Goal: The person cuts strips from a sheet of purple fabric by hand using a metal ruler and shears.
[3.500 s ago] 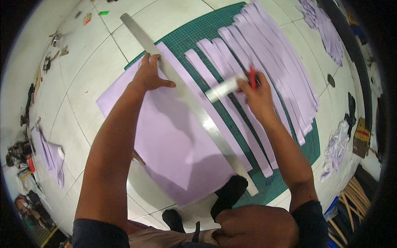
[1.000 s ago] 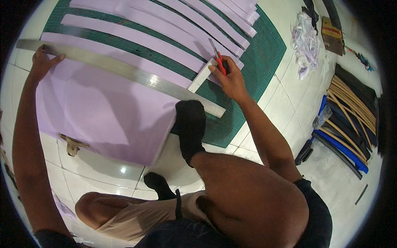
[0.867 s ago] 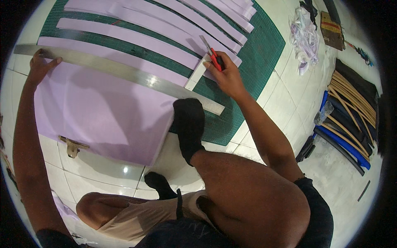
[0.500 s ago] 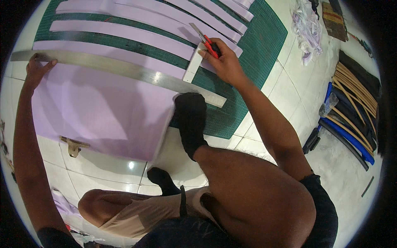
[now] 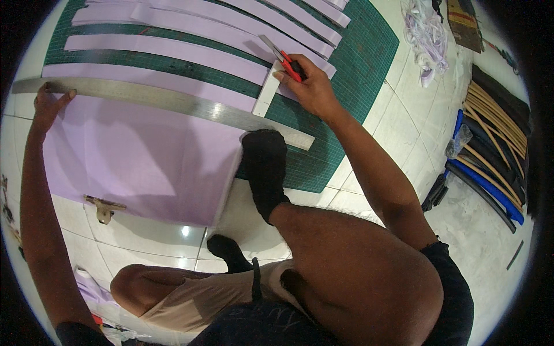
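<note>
A long metal ruler [image 5: 167, 98] lies across lilac fabric [image 5: 138, 155] on a green cutting mat [image 5: 363, 63]. At the ruler's left end, my left hand [image 5: 49, 109] has its fingers on the metal, with the thumb spread aside onto the fabric. My right hand [image 5: 311, 86] is closed around a red utility knife [image 5: 287, 59], its blade out and pointing up and away. Its thumb also pins a short white strip [image 5: 266, 95], whose near end meets the ruler's far edge. One black-socked foot [image 5: 264, 153] stands against the ruler near its right end.
Several cut lilac strips [image 5: 167, 51] lie across the mat beyond the ruler. A bulldog clip [image 5: 104, 208] grips the fabric's near edge. Crumpled pale fabric [image 5: 426, 40] rests on the tiles at the far right, with a bundle of wooden rods [image 5: 490, 115] nearer.
Both hands, the ruler and the white strip keep nearly the same places on the mat. The whole view has shifted very slightly.
</note>
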### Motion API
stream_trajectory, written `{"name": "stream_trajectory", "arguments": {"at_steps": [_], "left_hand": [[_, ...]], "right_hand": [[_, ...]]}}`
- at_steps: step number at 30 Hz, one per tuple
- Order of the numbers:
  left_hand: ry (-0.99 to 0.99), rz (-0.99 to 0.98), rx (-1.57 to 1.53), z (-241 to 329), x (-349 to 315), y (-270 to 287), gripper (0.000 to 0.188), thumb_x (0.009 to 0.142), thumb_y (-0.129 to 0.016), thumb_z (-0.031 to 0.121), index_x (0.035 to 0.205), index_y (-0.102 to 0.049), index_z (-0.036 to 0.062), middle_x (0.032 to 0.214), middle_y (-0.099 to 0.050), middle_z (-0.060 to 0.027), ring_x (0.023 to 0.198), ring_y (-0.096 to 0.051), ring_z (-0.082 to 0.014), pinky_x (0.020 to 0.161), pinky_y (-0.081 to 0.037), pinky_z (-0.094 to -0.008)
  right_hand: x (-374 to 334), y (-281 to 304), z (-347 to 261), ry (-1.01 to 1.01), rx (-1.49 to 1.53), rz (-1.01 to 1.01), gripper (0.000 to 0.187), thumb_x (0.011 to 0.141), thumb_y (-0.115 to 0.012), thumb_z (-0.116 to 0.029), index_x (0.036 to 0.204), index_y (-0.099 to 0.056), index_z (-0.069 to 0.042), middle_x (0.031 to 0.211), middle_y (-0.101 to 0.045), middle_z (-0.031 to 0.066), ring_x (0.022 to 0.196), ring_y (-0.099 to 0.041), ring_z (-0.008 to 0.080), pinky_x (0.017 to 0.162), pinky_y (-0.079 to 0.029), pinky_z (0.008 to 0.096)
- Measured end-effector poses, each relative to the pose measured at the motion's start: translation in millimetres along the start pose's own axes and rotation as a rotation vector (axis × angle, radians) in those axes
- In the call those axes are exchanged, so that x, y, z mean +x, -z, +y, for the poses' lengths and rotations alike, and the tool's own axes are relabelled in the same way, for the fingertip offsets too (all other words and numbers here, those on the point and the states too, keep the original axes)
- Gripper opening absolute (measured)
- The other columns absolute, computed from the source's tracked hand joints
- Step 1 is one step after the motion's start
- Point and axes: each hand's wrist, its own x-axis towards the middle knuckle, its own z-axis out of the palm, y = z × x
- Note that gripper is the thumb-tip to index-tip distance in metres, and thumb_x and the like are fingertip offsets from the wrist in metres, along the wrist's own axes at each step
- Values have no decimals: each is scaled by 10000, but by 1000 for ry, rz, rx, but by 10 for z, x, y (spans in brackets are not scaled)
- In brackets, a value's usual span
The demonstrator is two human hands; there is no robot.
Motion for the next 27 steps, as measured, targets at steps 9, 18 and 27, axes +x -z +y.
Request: {"name": "stream_trajectory", "arguments": {"at_steps": [9,18,27], "left_hand": [[36,-39,-51,-14,-55,23,1268,617,-869,620,1491,-275,-81,1457,-334,-313,1361,-380,-434,1125,-373,-502],[9,38,-111,844,-381,343,889,721,-861,477,1287,-528,-122,1244,-591,-264,1155,-596,-316,986,-497,-402],[-84,259,-106,90,-275,264,569,748,-871,303,1143,-624,-24,1156,-646,-218,1034,-647,-332,925,-526,-418]], "right_hand": [[-376,481,5,-97,288,265,454,934,-713,-340,1269,-592,-59,1031,-670,55,872,-619,132,750,-495,274],[-442,1129,912,38,-541,615,378,935,-717,-317,1140,-630,-12,838,-582,61,728,-544,164,698,-479,328],[849,-42,-1050,101,150,11,432,1003,-595,-311,1301,-454,-32,904,-662,109,730,-633,156,633,-509,292]]}}
